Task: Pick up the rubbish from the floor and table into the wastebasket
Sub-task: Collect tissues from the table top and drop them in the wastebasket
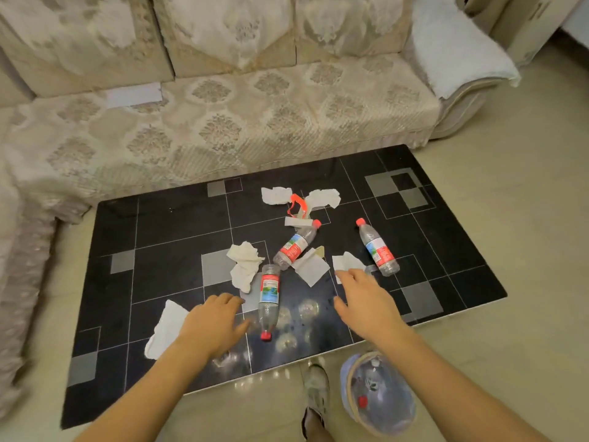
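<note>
Three clear plastic bottles with red caps lie on the black glass table: a near one, a middle one and a right one. Crumpled white tissues lie among them, one at the near left, one left of the middle, a flat one and one just beyond my right hand. My left hand hovers open just left of the near bottle. My right hand is open over the table, holding nothing. A blue wastebasket stands on the floor, a bottle inside.
More tissues and an orange-red plastic scrap lie at the table's far side. A patterned beige sofa runs behind and to the left of the table. My shoe is on the tiled floor beside the basket.
</note>
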